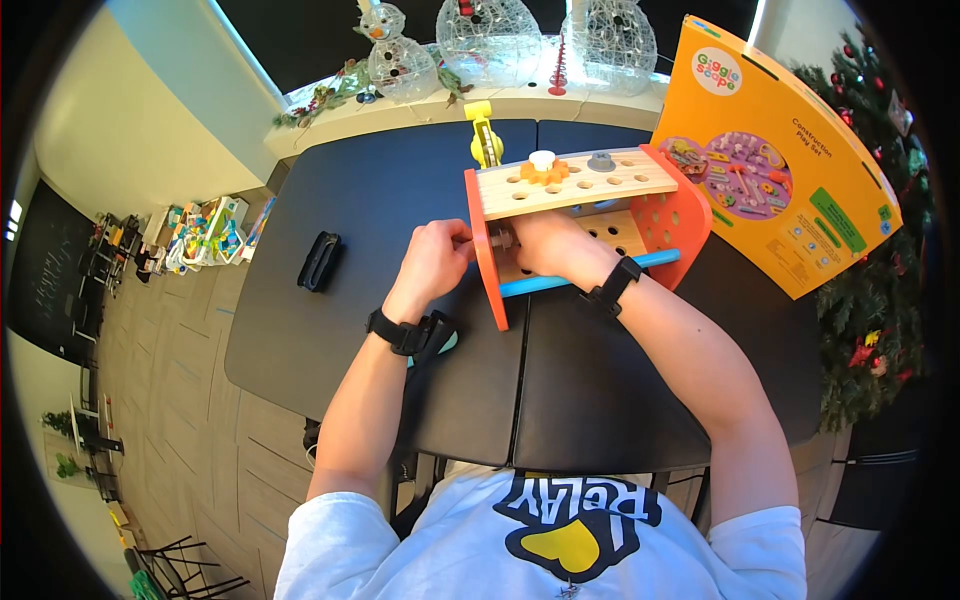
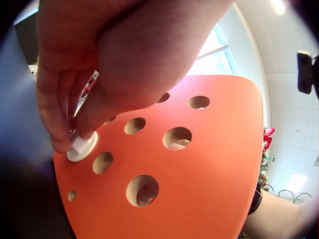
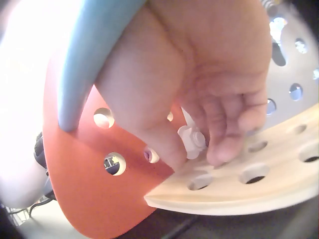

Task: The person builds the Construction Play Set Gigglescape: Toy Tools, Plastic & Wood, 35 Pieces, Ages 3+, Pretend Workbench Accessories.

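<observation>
A toy workbench with orange-red side panels (image 1: 487,250), a pale wooden top (image 1: 575,186) and a blue front bar (image 1: 540,284) stands on the dark table. Outside the left panel, my left hand (image 1: 435,262) pinches the faceted head of a white toy bolt (image 2: 82,147), its round flange close against the panel. My right hand (image 1: 560,247) reaches in under the top. There its thumb and curled fingers hold a white nut-like piece (image 3: 193,141) by the inner face of that panel, just over the perforated wooden shelf (image 3: 224,186).
On the workbench top sit an orange gear (image 1: 545,173) with a white bolt and a grey piece (image 1: 601,162). Behind stands a yellow toy (image 1: 485,140). A black case (image 1: 320,262) lies to the left, a tall orange box (image 1: 790,130) leans at the right.
</observation>
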`<state>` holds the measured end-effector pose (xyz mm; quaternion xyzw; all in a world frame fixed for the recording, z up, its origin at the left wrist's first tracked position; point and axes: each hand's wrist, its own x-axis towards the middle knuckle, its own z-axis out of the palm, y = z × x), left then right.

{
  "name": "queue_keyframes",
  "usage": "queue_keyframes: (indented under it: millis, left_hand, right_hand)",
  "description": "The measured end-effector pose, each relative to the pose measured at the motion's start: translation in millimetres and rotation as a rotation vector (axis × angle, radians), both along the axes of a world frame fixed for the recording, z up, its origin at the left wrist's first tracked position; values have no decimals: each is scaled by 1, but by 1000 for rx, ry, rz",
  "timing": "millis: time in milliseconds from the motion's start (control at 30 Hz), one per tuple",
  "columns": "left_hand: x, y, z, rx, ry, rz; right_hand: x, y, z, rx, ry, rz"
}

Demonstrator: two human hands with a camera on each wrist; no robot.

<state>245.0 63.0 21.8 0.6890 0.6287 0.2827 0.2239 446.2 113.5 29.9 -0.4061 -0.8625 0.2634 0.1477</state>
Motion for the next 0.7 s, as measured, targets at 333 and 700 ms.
queue_keyframes:
  millis: [333, 700]
  left_hand:
    - [1, -1, 0, 4, -5, 5]
    - [1, -1, 2, 10, -3, -6]
  right_hand:
    - [-2, 3, -4, -34, -76, 43]
    - [1, -1, 0, 42, 8, 0]
